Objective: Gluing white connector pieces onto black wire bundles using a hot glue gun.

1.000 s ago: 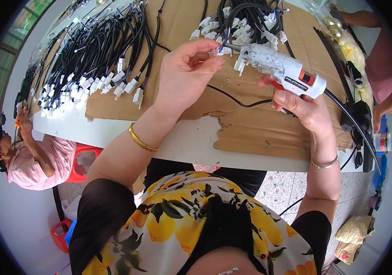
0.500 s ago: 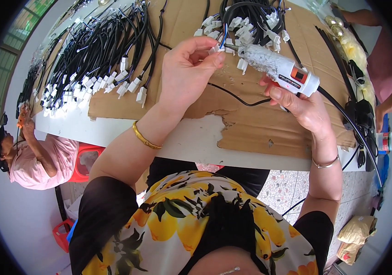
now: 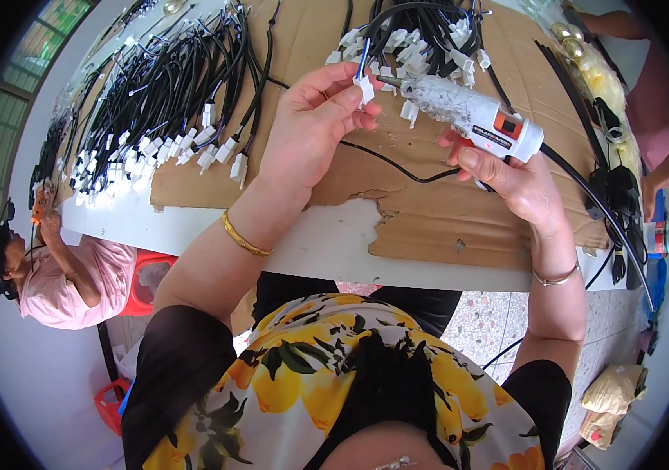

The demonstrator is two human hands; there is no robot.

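Observation:
My left hand pinches a small white plug connector between thumb and fingers. Blue and white wires rise from it toward a black cable. My right hand is closed around the handle of a hot glue gun, white with an orange part and clumps of dried glue on its barrel. The metal nozzle points left and lies just right of the connector, with a small gap between them. Behind the nozzle lies a bundle of black cables with several white connectors at their ends.
A large heap of black cables with white connectors covers the table's left side. Torn cardboard lies over the white tabletop. The gun's black cord runs off at right. Co-workers sit at far left and far right.
My left hand has moved slightly left and turned the connector more upright, away from the nozzle tip. The glue gun has shifted only a little to the left.

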